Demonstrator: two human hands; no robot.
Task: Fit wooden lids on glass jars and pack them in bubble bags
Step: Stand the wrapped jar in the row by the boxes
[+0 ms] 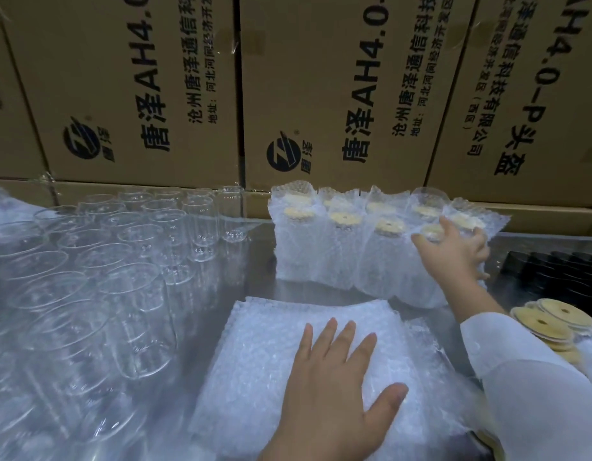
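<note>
Under right hand point(454, 249), bagged jar point(417, 279) mostly hidden

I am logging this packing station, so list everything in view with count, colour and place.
cardboard boxes: at least four, brown with black print, stacked along the back
empty glass jars: dozens, clear, no lids, crowded on the left
bagged jars: roughly ten, white bubble bags with tan lids showing, upright at back right of centre
bubble bags: one flat stack, white, near centre
wooden lids: a loose pile, pale tan, right edge
ridged tray: one, black, far right behind the lids
table: one, shiny grey, under it all
sleeve: one, white, right arm
left grip: bare hand, flat on the bubble bags
right grip: bare hand, holds the rightmost bagged jar
</note>
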